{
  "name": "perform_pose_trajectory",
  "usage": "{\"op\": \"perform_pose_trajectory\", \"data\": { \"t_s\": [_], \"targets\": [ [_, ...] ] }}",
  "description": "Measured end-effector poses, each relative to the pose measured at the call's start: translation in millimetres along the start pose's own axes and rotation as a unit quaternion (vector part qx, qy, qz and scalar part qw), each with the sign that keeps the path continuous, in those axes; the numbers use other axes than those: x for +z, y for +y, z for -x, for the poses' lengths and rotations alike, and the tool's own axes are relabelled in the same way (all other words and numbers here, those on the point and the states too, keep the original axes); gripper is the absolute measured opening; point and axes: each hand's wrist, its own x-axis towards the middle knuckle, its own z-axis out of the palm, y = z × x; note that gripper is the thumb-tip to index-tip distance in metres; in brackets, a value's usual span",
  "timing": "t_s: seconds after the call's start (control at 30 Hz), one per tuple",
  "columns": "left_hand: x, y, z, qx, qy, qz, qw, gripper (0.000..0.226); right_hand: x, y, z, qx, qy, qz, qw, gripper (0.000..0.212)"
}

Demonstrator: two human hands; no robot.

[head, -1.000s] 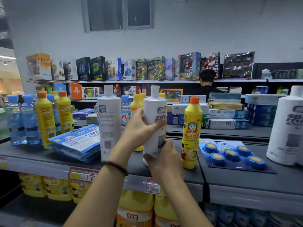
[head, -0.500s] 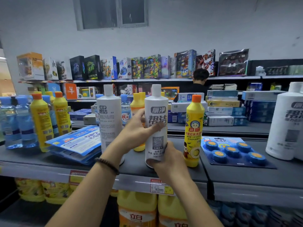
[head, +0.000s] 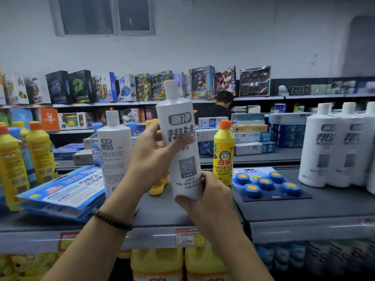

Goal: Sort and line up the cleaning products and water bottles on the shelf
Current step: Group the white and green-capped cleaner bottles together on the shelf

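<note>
While both hands grip it, the white cylindrical plastic bottle [head: 180,142] with a grey printed label hangs just above the front part of the grey metal shelf [head: 162,211], tilted so that its white cap leans toward eleven o'clock. The left hand [head: 152,159], a dark beaded bracelet [head: 111,220] on its wrist, grasps the bottle's middle from nine o'clock: the thumb lies across the label and the fingers [head: 155,128] wrap round the back. The right hand [head: 211,195] cups the base from five o'clock, its fingers curled under the bottom edge. At nine o'clock of the held bottle a second white plastic bottle [head: 114,151] stands upright on the shelf, with blue-capped clear water bottles [head: 96,142] behind it. At three o'clock, just beside the right hand, stands a yellow plastic bottle with an orange cap [head: 223,155], and beyond it lies a blue blister card of round blue tablets [head: 267,183]. Farther toward three o'clock a row of upright white bottles [head: 332,147] stands touching one another. Toward eight o'clock lies a stack of flat blue packets [head: 65,189], and past it, at nine o'clock, stand more yellow orange-capped bottles [head: 40,151]. At one o'clock in the background a person in a dark top [head: 221,106] is seen behind the shelving.
</note>
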Motion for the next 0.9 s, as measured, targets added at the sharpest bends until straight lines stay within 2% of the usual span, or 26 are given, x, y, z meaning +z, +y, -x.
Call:
{"op": "perform_pose_trajectory", "data": {
  "t_s": [0.17, 0.33, 0.53, 0.77, 0.9],
  "targets": [
    [29, 33, 2, 0.043, -0.006, -0.033, 0.999, 0.044, -37, 3, 9, -0.048, 0.072, 0.012, 0.996, 0.05],
    [81, 55, 1, 0.05, -0.033, -0.004, 0.998, 0.035, -85, 21, 15, -0.062, 0.106, 0.003, 0.992, 0.054],
    [165, 58, -12, 0.035, -0.057, 0.033, 0.997, 0.044, -163, 64, 8, -0.039, 0.12, 0.0, 0.992, 0.053],
    [292, 44, -24, 0.004, -0.102, 0.076, 0.992, 0.052, -243, 145, -2, -0.003, 0.181, 0.066, 0.981, 0.048],
    [353, 27, -29, -0.014, -0.128, 0.062, 0.99, 0.032, -275, 185, -4, 0.034, 0.206, 0.087, 0.974, 0.046]
  ]
}}
